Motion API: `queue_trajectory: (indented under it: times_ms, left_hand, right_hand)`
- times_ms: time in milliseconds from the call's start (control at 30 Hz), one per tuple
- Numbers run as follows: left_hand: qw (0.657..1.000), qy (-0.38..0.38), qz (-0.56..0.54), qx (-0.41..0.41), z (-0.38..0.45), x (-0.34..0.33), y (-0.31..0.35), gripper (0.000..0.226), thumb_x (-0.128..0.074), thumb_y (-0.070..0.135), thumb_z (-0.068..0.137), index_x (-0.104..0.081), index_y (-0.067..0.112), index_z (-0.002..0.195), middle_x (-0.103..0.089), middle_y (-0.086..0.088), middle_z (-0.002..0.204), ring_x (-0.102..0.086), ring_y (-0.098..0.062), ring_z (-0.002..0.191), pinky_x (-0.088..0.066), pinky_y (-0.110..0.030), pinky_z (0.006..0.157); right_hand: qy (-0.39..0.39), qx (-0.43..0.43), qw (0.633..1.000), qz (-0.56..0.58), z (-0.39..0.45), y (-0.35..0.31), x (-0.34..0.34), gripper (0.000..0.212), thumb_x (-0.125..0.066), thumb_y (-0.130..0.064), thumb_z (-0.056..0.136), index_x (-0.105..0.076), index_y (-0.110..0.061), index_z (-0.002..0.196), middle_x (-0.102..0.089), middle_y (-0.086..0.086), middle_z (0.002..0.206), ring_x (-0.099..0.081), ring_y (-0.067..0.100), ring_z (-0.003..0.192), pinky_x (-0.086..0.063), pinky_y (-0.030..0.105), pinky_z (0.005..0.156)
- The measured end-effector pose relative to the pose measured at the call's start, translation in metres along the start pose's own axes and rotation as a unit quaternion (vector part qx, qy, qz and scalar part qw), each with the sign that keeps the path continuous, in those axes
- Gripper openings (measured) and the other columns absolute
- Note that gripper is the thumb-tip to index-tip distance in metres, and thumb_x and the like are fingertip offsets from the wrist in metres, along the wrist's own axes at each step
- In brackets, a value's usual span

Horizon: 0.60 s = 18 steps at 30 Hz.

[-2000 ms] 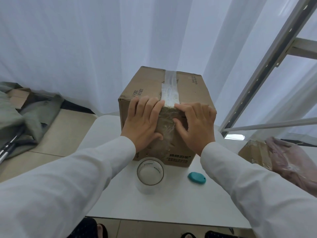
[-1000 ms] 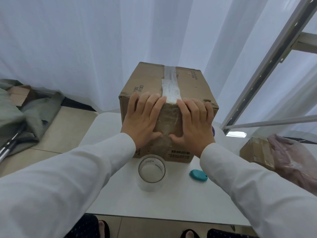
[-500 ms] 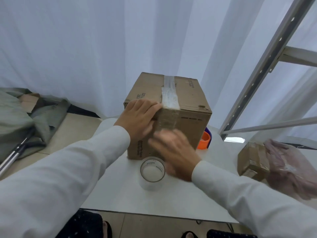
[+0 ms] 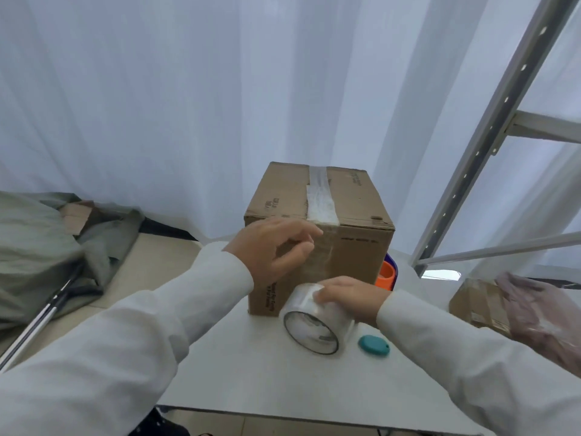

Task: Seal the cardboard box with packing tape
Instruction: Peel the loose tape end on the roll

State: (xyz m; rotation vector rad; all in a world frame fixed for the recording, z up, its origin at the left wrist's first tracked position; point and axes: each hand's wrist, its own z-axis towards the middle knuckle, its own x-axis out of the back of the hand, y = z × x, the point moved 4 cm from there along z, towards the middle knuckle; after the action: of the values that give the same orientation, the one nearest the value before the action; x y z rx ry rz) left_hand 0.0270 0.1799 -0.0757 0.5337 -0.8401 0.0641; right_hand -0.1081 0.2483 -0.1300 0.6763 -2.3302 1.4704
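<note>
On white bench (image 4: 251,379): cardboard box (image 4: 352,247), upright, clear tape strip (image 4: 320,196) along its top seam and down the near face. Left hand (image 4: 273,250) raised before the box's near face, fingers loosely curled, gripping nothing. Right hand (image 4: 352,297) closed over the clear packing tape roll (image 4: 317,322), tilted, low by the box's near base. Teal cutter (image 4: 374,345) just right of the roll

The box (image 4: 317,234) sits at my table's (image 4: 251,382) far edge, my tape roll (image 4: 317,322) before it, a small cutter (image 4: 374,345) right of the roll
</note>
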Motion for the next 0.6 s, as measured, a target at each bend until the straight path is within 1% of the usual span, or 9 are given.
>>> queue_trajectory:
  times_ms: [67, 133, 167, 267, 333, 400, 500, 533, 600]
  left_hand:
    - [0.997, -0.051, -0.039, 0.03, -0.003, -0.008, 0.008, 0.051, -0.043, 0.057, 0.076, -0.056, 0.036, 0.121, -0.055, 0.029, 0.105, -0.049, 0.007, 0.105, -0.039, -0.012, 0.091]
    - [0.993, -0.096, -0.065, 0.035, -0.004, -0.016, 0.017, 0.063, -0.052, 0.063, 0.069, -0.049, 0.04, 0.127, -0.048, 0.034, 0.113, -0.043, 0.01, 0.112, -0.034, -0.009, 0.095]
    - [0.99, -0.11, -0.077, 0.031, -0.004, -0.02, 0.021, 0.068, -0.058, 0.063, 0.067, -0.047, 0.039, 0.13, -0.048, 0.031, 0.116, -0.043, 0.009, 0.113, -0.033, -0.008, 0.096]
    - [0.989, -0.119, -0.085, 0.032, -0.004, -0.027, 0.028, 0.067, -0.064, 0.053, 0.07, -0.046, 0.033, 0.132, -0.05, 0.018, 0.124, -0.042, 0.005, 0.115, -0.03, -0.006, 0.097]
    - [0.991, -0.111, -0.071, 0.029, -0.004, -0.027, 0.029, 0.059, -0.062, 0.049, 0.076, -0.048, 0.033, 0.131, -0.053, 0.015, 0.128, -0.045, 0.0, 0.116, -0.036, -0.017, 0.1]
    - [0.992, -0.109, -0.054, 0.035, -0.005, -0.025, 0.026, 0.051, -0.061, 0.043, 0.082, -0.049, 0.033, 0.13, -0.054, 0.016, 0.126, -0.047, -0.003, 0.115, -0.04, -0.024, 0.099]
    - [0.994, -0.1, -0.034, 0.041, -0.007, -0.02, 0.021, 0.052, -0.052, 0.055, 0.078, -0.052, 0.036, 0.127, -0.054, 0.023, 0.118, -0.05, 0.0, 0.111, -0.043, -0.022, 0.096]
    - [0.994, -0.089, -0.03, 0.047, -0.008, -0.019, 0.019, 0.054, -0.048, 0.06, 0.075, -0.055, 0.037, 0.124, -0.054, 0.026, 0.114, -0.05, 0.002, 0.109, -0.043, -0.021, 0.094]
    - [0.996, -0.048, -0.035, 0.07, -0.008, -0.014, 0.016, 0.053, -0.049, 0.064, 0.071, -0.062, 0.036, 0.115, -0.055, 0.031, 0.105, -0.052, 0.005, 0.103, -0.045, -0.021, 0.092]
  right_hand:
    - [0.018, -0.031, 0.989, 0.144, -0.006, -0.001, 0.014, 0.042, -0.046, -0.012, 0.092, -0.045, -0.009, 0.134, -0.052, 0.018, 0.127, -0.051, 0.025, 0.109, -0.047, 0.032, 0.088]
    - [0.059, -0.058, 0.968, 0.235, -0.005, 0.005, 0.023, 0.053, -0.049, -0.009, 0.089, -0.034, -0.009, 0.14, -0.047, 0.021, 0.132, -0.048, 0.033, 0.119, -0.041, 0.046, 0.103]
    - [0.076, -0.071, 0.96, 0.259, -0.004, 0.009, 0.028, 0.056, -0.051, -0.01, 0.088, -0.032, -0.01, 0.141, -0.046, 0.022, 0.133, -0.048, 0.035, 0.12, -0.039, 0.047, 0.105]
    - [0.106, -0.083, 0.944, 0.3, -0.009, 0.019, 0.037, 0.059, -0.057, -0.017, 0.085, -0.033, -0.013, 0.138, -0.05, 0.02, 0.131, -0.051, 0.035, 0.117, -0.042, 0.045, 0.102]
    - [0.118, -0.086, 0.936, 0.32, -0.012, 0.024, 0.041, 0.068, -0.065, -0.025, 0.075, -0.035, -0.015, 0.135, -0.053, 0.018, 0.127, -0.054, 0.034, 0.113, -0.045, 0.046, 0.099]
    - [0.128, -0.09, 0.931, 0.33, -0.015, 0.026, 0.042, 0.069, -0.066, -0.029, 0.072, -0.037, -0.015, 0.133, -0.057, 0.017, 0.122, -0.057, 0.032, 0.106, -0.05, 0.043, 0.09]
    - [0.151, -0.081, 0.925, 0.34, -0.018, 0.026, 0.049, 0.059, -0.062, -0.028, 0.079, -0.039, -0.014, 0.132, -0.058, 0.016, 0.115, -0.059, 0.03, 0.095, -0.055, 0.035, 0.066]
    - [0.156, -0.084, 0.923, 0.341, -0.019, 0.025, 0.05, 0.058, -0.061, -0.028, 0.08, -0.039, -0.014, 0.132, -0.058, 0.016, 0.114, -0.059, 0.029, 0.093, -0.055, 0.034, 0.063]
    - [0.165, -0.087, 0.924, 0.335, -0.02, 0.021, 0.051, 0.053, -0.059, -0.026, 0.084, -0.039, -0.013, 0.131, -0.057, 0.016, 0.116, -0.058, 0.03, 0.097, -0.054, 0.035, 0.07]
